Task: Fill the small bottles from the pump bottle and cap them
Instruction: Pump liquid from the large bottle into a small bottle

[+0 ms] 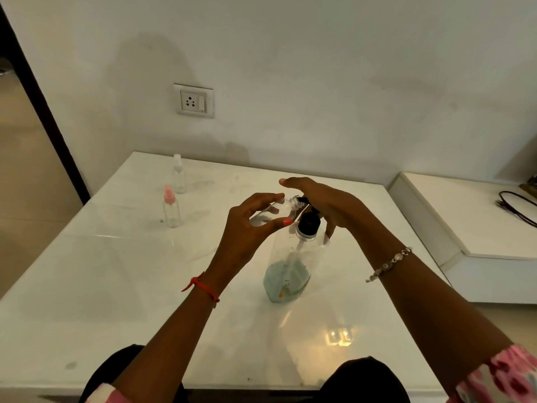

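A clear pump bottle (pixel 290 266) with a black pump head stands mid-table, pale blue liquid low inside it. My right hand (pixel 322 202) lies flat over the pump head, fingers straight. My left hand (pixel 250 225) grips a small clear uncapped bottle (pixel 271 212), tilted with its mouth at the pump spout. Two more small clear bottles stand at the far left: one with a pink cap (pixel 171 207) and one with a clear cap (pixel 178 175).
The white glossy table (pixel 116 286) stands against a wall that has a power socket (pixel 194 100). A lower white ledge (pixel 465 222) with a black cable (pixel 517 207) is on the right. My knees show under the front edge.
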